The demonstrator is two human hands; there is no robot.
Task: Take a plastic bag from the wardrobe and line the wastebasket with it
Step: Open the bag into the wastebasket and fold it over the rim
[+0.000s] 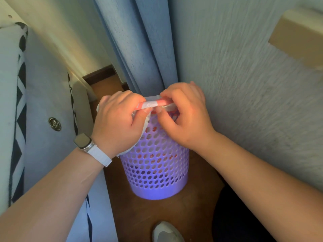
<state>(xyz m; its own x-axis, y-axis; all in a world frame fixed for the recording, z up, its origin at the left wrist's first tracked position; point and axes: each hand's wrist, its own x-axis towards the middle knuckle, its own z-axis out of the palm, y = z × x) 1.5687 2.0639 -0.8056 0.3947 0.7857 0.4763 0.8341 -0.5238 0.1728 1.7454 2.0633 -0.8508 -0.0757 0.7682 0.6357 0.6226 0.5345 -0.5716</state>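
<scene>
A purple perforated wastebasket point(155, 170) stands on the brown wooden floor in a narrow gap. A white plastic bag with red print point(153, 103) hangs inside it; red marks show through the holes. Its edge is stretched over the basket's near rim. My left hand point(117, 121), with a white watch on the wrist, grips the bag's edge at the left of the rim. My right hand point(183, 112) pinches the same edge at the right of the rim. Both hands hide most of the rim.
A bed with white bedding and a black zigzag pattern point(19, 105) lies close on the left. Blue curtains point(139, 42) hang behind the basket. A textured wall point(244, 84) stands on the right. A grey shoe point(166, 231) shows at the bottom.
</scene>
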